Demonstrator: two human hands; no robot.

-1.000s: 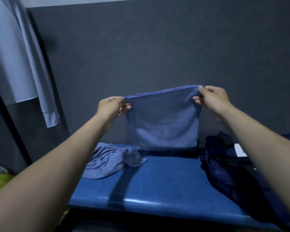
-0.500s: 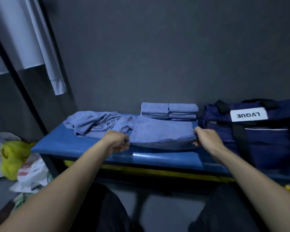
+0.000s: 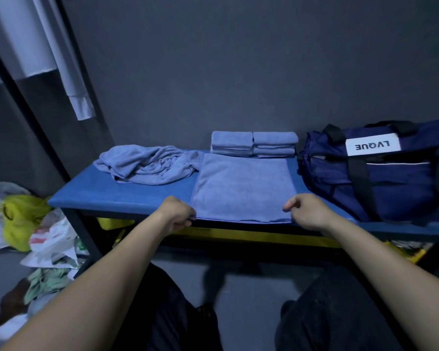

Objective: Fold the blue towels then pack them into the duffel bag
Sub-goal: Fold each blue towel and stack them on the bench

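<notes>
Bench (image 3: 142, 196): blue, flat towel (image 3: 241, 188) spread on it
Duffel bag (image 3: 380, 183): label (image 3: 373, 147) reads "LVQUE", upside down
Left hand (image 3: 175, 214): pinches towel's near corner
Right hand (image 3: 307, 211): fingers curled at the other corner, grip unclear

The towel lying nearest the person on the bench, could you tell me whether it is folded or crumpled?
Folded. The towel lies flat as a neat rectangle, and layered edges show along its near side.

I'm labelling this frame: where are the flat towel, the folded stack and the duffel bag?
flat towel (image 3: 242, 188), head view, middle of its top face
folded stack (image 3: 254, 144), head view, front
duffel bag (image 3: 395, 188), head view, front panel
</notes>
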